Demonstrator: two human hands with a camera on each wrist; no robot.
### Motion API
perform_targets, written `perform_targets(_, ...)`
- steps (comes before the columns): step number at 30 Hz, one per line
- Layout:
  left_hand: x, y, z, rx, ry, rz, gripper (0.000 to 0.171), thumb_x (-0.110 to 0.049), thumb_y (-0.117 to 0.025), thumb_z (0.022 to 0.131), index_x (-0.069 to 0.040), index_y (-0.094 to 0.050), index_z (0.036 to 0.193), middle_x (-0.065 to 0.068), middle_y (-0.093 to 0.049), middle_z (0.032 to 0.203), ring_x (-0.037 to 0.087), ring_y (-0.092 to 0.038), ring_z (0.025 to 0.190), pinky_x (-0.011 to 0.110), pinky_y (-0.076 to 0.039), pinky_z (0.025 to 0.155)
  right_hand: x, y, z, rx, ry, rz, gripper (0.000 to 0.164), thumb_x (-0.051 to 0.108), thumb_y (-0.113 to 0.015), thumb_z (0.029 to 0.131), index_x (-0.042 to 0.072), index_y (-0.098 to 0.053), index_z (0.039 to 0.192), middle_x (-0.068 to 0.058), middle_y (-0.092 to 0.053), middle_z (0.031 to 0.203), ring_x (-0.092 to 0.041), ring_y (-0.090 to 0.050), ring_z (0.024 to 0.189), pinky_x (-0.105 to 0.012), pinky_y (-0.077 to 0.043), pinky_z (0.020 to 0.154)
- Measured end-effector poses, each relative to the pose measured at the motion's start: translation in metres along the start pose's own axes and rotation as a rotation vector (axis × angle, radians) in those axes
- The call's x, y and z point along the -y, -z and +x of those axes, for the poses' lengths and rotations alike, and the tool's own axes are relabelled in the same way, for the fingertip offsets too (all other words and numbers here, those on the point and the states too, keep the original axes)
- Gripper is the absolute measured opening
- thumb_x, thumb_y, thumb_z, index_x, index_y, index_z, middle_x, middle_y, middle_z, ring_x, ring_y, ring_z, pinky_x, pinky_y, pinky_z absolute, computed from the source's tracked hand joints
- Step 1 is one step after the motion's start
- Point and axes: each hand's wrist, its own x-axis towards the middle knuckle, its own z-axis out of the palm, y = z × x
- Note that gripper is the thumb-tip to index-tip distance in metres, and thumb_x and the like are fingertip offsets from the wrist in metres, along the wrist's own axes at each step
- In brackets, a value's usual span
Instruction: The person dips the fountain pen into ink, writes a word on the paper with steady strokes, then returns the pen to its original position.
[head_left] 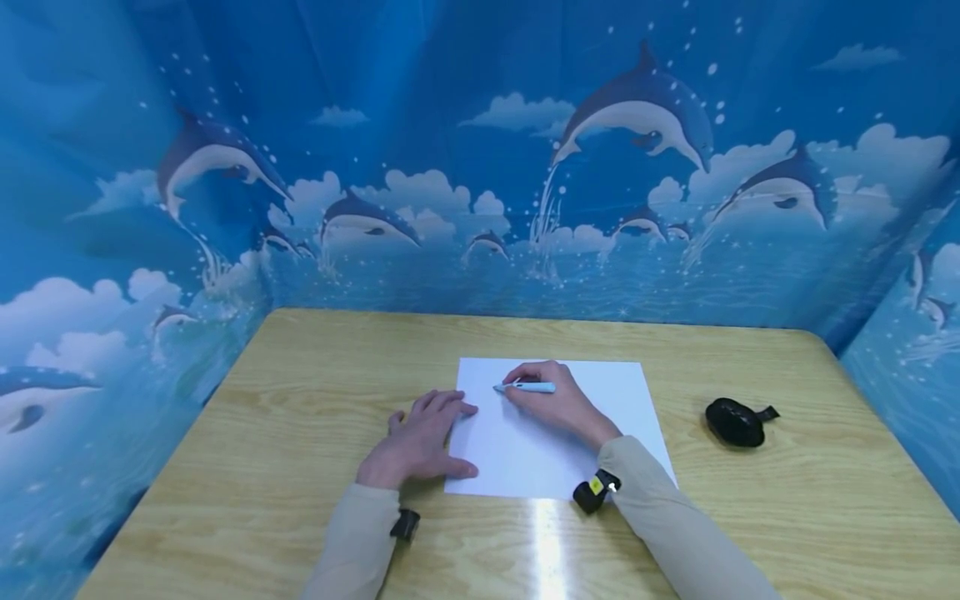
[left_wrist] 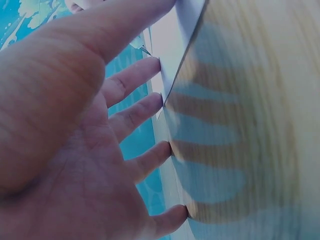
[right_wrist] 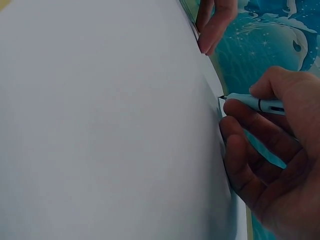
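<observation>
A white sheet of paper (head_left: 517, 467) lies on the wooden table in front of me. My right hand (head_left: 558, 408) pinches a light blue fountain pen (head_left: 536, 387) near its front end, over the upper left part of the sheet. In the right wrist view the dark nib of the pen (right_wrist: 250, 102) points at the paper and seems to touch it. No marks on the sheet can be made out. My left hand (head_left: 420, 442) rests with spread fingers at the sheet's left edge. In the left wrist view, fingertips of the left hand (left_wrist: 75, 145) touch the paper and table.
A glossy black rounded object (head_left: 735, 422) with a short tab lies on the table (head_left: 817, 500), to the right of the paper; its kind is unclear. A blue curtain (head_left: 450, 150) printed with dolphins and clouds hangs behind the table and along its sides.
</observation>
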Motion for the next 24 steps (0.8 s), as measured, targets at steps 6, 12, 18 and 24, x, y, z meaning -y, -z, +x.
perform_targets(6, -0.0001, -0.0008, 0.0001, -0.001, 0.001, -0.004, 0.080, -0.050, -0.086, 0.078, -0.027, -0.053, 0.147, 0.002, -0.035, 0.166, 0.038, -0.021, 0.157, 0.080, -0.021, 0.114, 0.0009, 0.0013, -0.0009, 0.004, -0.007, -0.005, 0.017, 0.024, -0.069, 0.095, 0.018, -0.078, 0.108, 0.000, -0.077, 0.113, -0.026, -0.068, 0.120, -0.049, -0.053, 0.105)
perform_targets(12, -0.0001, -0.0007, -0.0001, -0.004, 0.001, -0.010, 0.080, -0.049, -0.087, 0.078, -0.026, -0.053, 0.147, 0.002, -0.035, 0.166, 0.038, -0.022, 0.156, 0.080, -0.021, 0.114, 0.0013, 0.0027, -0.0014, 0.007, -0.001, -0.004, 0.017, 0.023, -0.068, 0.095, 0.016, -0.078, 0.108, -0.001, -0.077, 0.113, -0.027, -0.067, 0.121, -0.049, -0.052, 0.106)
perform_targets(18, -0.0011, 0.0007, -0.0002, -0.006, 0.007, -0.010, 0.080, -0.049, -0.087, 0.077, -0.026, -0.054, 0.146, 0.003, -0.035, 0.166, 0.038, -0.022, 0.156, 0.081, -0.020, 0.113, 0.0009, 0.0055, -0.0023, 0.009, 0.008, -0.020, 0.018, 0.023, -0.068, 0.095, 0.016, -0.078, 0.108, -0.001, -0.077, 0.114, -0.028, -0.068, 0.121, -0.049, -0.053, 0.105)
perform_targets(24, -0.0014, -0.0001, 0.0010, -0.001, 0.015, 0.003, 0.080, -0.049, -0.087, 0.078, -0.027, -0.053, 0.147, 0.002, -0.035, 0.166, 0.038, -0.022, 0.156, 0.080, -0.021, 0.114, 0.0009, 0.0089, -0.0039, 0.019, 0.004, -0.021, 0.019, 0.024, -0.068, 0.096, 0.015, -0.077, 0.110, -0.001, -0.076, 0.115, -0.029, -0.067, 0.122, -0.051, -0.052, 0.106)
